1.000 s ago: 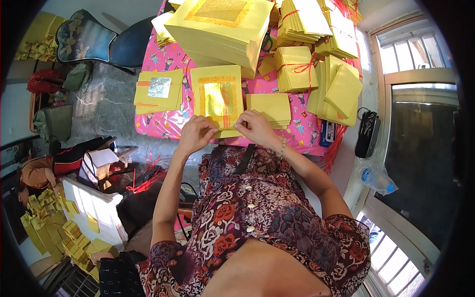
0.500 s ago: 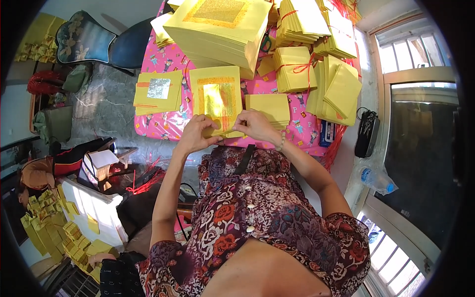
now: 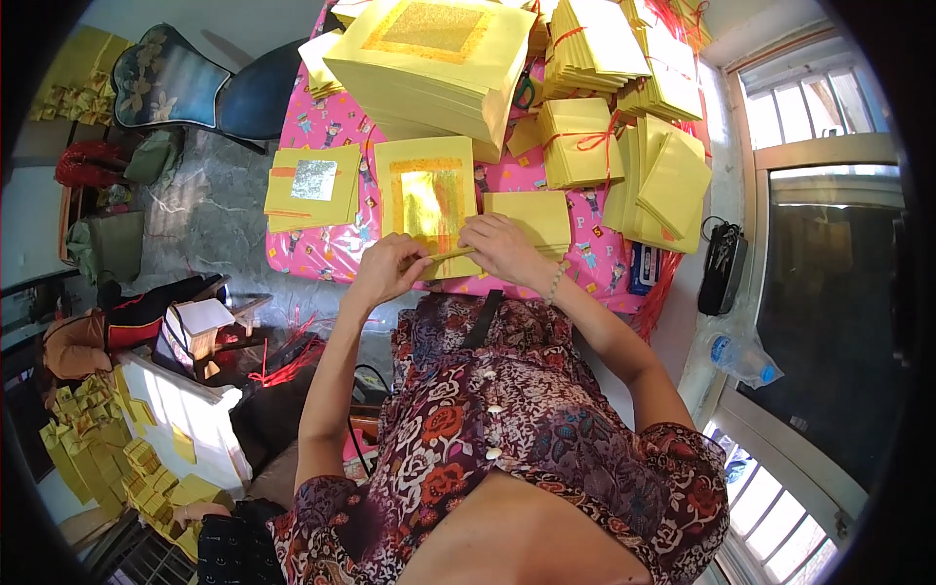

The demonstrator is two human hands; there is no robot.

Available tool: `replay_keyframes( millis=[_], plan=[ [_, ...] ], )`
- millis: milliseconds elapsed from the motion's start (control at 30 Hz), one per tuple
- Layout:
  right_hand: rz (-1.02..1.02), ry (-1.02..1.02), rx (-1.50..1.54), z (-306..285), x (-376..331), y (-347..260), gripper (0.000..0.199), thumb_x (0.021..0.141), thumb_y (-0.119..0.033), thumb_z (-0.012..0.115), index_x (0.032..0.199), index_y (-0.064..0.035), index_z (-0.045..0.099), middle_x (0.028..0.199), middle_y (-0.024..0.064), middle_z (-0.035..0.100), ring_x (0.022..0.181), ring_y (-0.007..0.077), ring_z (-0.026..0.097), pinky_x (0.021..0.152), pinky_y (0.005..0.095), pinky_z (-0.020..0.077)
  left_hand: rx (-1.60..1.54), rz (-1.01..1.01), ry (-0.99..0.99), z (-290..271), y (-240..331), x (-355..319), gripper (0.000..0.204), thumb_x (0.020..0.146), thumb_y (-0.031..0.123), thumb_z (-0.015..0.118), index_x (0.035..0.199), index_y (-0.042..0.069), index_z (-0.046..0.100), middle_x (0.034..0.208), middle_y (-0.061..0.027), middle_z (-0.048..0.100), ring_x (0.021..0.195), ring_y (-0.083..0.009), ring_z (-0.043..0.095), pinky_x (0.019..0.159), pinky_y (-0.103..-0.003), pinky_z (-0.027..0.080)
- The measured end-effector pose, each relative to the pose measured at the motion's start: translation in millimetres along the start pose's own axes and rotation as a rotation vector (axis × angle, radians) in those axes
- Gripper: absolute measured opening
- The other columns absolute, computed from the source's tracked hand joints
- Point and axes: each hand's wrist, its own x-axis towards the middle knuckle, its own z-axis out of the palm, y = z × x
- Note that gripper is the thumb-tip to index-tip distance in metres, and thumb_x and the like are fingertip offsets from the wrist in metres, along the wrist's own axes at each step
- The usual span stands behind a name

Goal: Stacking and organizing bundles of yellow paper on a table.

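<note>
Compared with half a second ago, the near edge of the yellow sheet (image 3: pixel 427 195) now shows as a narrow, raised fold between the hands, and the right hand (image 3: pixel 502 246) lies flatter, its fingers stretched further over that edge. The left hand (image 3: pixel 392 265) remains at the sheet's near left corner.

The sheet lies on the pink table cover (image 3: pixel 317 252), close to the person's body, its gold foil (image 3: pixel 424 207) facing up. Most of it extends beyond the fingertips, toward a tall paper stack (image 3: pixel 419 93); only the near edge is at the hands.

The left thumb and fingers pinch the left end of the fold. The right fingers rest over its right end; whether the thumb pinches from below cannot be told.

Both forearms reach forward from the body and angle inward, the left wrist bent toward the middle. A beaded bracelet (image 3: pixel 557 283) circles the right wrist.
</note>
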Motion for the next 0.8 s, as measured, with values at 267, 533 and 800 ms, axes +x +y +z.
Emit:
replay_keyframes(
  millis=[267,533,800],
  plan=[
    [0.19,-0.087,0.237,-16.1,5.1,-1.8,0.017,0.084,-0.01,0.067,0.099,-0.0064,0.06,0.095,0.0088,0.064,0.094,0.0286,0.063,0.084,0.0389,0.05,0.039,0.095,0.079,-34.2,-12.9,-15.9,0.05,0.067,0.017,0.075,0.117,0.014,0.068,0.137,-0.006,0.058,0.13,-0.0327,0.047,0.109,-0.046,0.035],
    [-0.136,-0.046,-0.083,0.6,17.6,13.4,0.053,0.074,-0.018,0.073,0.126,-0.014,0.062,0.125,0.0063,0.063,0.122,0.0257,0.051,0.104,0.0468,0.0353,0.02,0.187,0.103,-15.8,-35.2,-4.8,0.036,0.072,0.004,0.064,0.107,0.012,0.07,0.122,-0.0028,0.067,0.124,-0.029,0.052,0.104,-0.044,0.039],
    [0.468,-0.003,0.4,15.0,29.7,29.4,0.038,0.086,-0.035,0.071,0.106,-0.0026,0.069,0.094,0.0152,0.07,0.089,0.0308,0.066,0.077,0.0402,0.0505,-0.326,-0.116,0.368,3.9,-40.1,8.4,0.028,0.093,0.02,0.064,0.115,0.003,0.062,0.101,-0.0134,0.072,0.092,-0.0242,0.07,0.078,-0.034,0.053]
  ],
)
